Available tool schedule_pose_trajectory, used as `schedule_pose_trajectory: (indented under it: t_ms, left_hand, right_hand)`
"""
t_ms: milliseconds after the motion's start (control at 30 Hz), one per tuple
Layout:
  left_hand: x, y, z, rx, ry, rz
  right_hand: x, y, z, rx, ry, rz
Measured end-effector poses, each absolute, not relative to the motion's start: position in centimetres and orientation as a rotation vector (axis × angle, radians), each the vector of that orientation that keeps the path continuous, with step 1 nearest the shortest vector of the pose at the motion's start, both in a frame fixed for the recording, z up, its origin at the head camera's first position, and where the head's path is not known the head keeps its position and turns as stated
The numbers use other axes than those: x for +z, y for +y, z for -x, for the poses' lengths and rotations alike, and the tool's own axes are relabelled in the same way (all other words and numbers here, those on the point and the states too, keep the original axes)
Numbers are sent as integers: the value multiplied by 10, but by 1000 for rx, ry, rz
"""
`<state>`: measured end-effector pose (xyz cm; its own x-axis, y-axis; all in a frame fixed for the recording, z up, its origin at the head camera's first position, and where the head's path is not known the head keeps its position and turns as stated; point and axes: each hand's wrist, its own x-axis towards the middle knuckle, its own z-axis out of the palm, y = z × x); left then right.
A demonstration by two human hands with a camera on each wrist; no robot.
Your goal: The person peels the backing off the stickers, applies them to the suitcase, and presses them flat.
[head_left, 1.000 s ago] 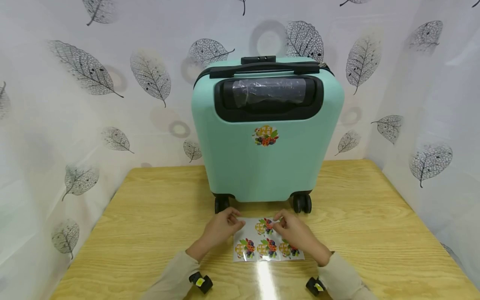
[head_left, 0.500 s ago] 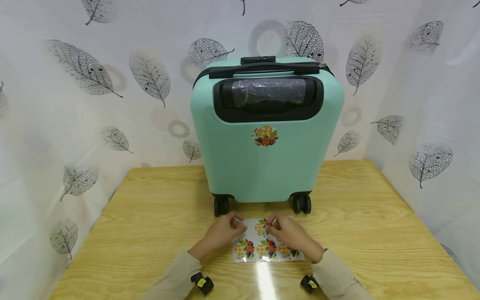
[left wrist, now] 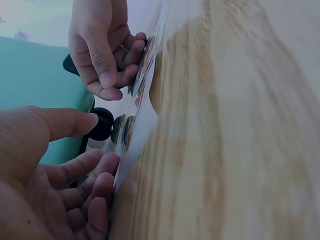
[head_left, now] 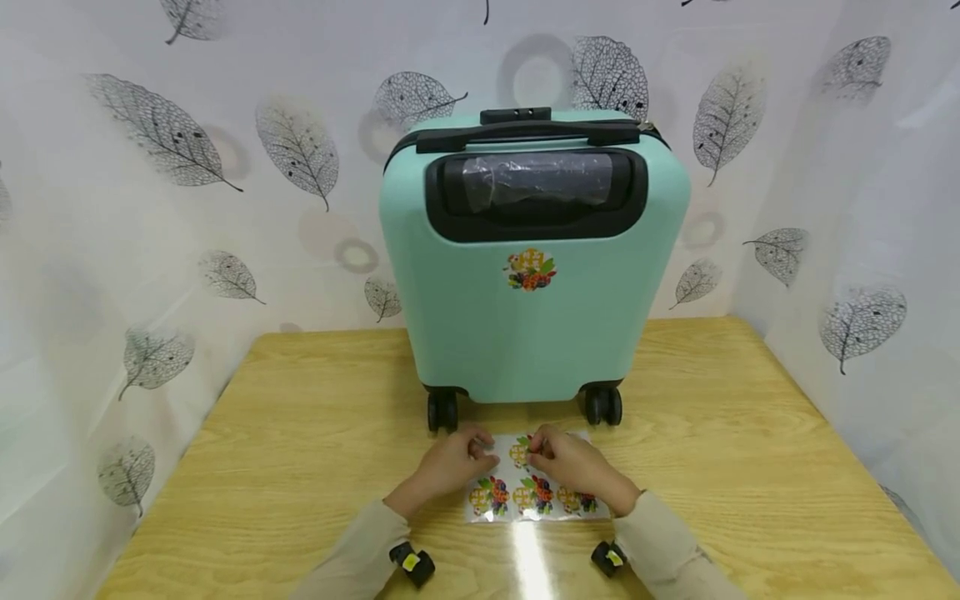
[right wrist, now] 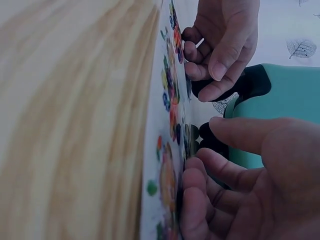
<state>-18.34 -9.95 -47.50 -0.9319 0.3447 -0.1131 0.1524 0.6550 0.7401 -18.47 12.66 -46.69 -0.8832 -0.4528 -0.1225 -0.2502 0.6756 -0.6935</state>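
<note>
A white sheet of round stickers [head_left: 504, 450], printed with fruit and yellow lettering, lies on the table. My left hand [head_left: 448, 461] is at its upper left part, with fingertips at the sheet. My right hand [head_left: 573, 462] is over its upper right part, fingertips beside the top middle sticker [head_left: 519, 454]. In the left wrist view, the left thumb [left wrist: 75, 122] is apart from the loosely bent fingers. The right wrist view shows a gap between the right thumb [right wrist: 240, 132] and index finger; nothing shows between them. The right hand hides part of the upper row.
Behind the sheet a mint-green suitcase [head_left: 525, 333] stands upright on black wheels [head_left: 603, 405]. One matching fruit sticker [head_left: 530, 269] is on its front, below the black handle recess. A leaf-patterned curtain [head_left: 300, 150] surrounds the wooden table [head_left: 315, 400] at the back and sides.
My right hand has slid left along the sheet, toward the top middle sticker. The left hand has shifted slightly right. Sheet and suitcase stay in place.
</note>
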Motion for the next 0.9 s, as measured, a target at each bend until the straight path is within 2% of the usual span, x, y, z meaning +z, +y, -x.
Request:
schedule_pose_trajectory:
  t_ms: [900]
  left_hand:
    - [-478, -85, 188, 1204, 2568, -373]
  right_hand:
    - [-471, 125, 194, -1143, 2495, 584]
